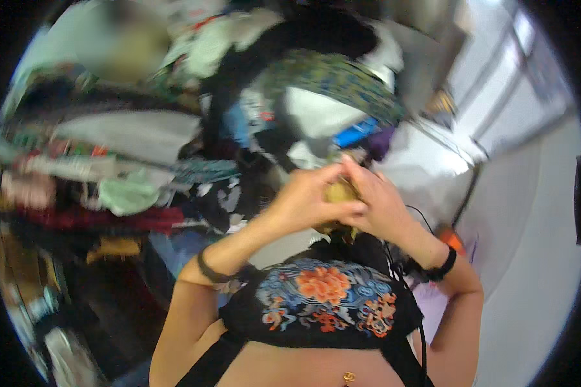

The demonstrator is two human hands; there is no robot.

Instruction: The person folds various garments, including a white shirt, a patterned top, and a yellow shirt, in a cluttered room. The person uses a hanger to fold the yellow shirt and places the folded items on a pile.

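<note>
My left hand [310,198] and my right hand [382,201] meet in front of my chest. Their fingertips come together, and the fingers curl around a yellow-olive thing [341,192] that looks soft. Motion blur and my fingers hide most of it, so its kind cannot be made out. Both hands are closed. Just beyond the fingertips lie a bright blue tube-like item [356,133] and a purple cloth [381,143].
A green patterned cloth [332,79] and a white piece [321,111] lie farther off. Piled clothes, among them a pale green garment [129,193], fill the left side. A thin black cable [423,342] hangs by my right arm. A pale wall [536,258] stands at right.
</note>
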